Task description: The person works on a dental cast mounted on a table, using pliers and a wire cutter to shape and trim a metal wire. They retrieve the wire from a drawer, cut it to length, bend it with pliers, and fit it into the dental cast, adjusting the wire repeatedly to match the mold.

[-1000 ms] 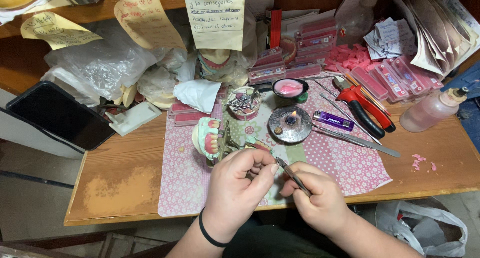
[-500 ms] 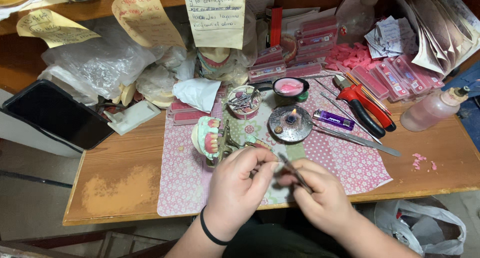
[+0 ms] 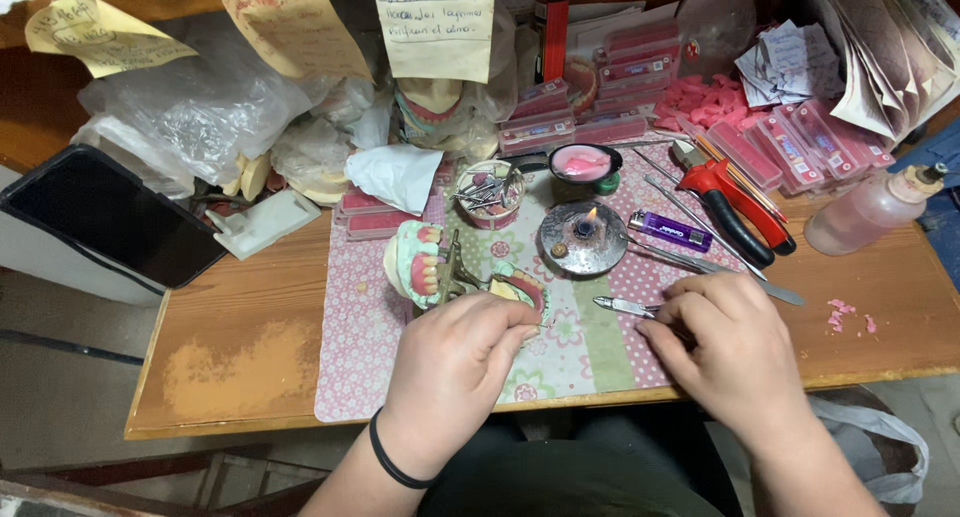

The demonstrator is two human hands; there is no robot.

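A dental model with pink gums and white teeth [image 3: 418, 265] stands hinged open on a floral mat [image 3: 350, 357]. My left hand [image 3: 455, 362], with a black band on the wrist, is curled over its lower half [image 3: 522, 289], fingertips closed on it. My right hand [image 3: 735, 352] lies to the right on the mat. Its fingers are closed over the handle of a thin metal tool [image 3: 622, 305], whose point faces left and rests on the mat.
A small metal burner [image 3: 582, 239] with a lit flame sits just beyond the hands. Beside it are a purple lighter [image 3: 672, 232], red-handled pliers [image 3: 735, 199], a pink bottle [image 3: 868, 215], a cup of metal bits [image 3: 490, 192] and a dish of pink wax [image 3: 585, 163]. A black tray [image 3: 105, 217] is at left.
My right hand has moved right, away from the left hand, and brought the metal tool down onto the mat. The left hand has shifted forward to the dental model.
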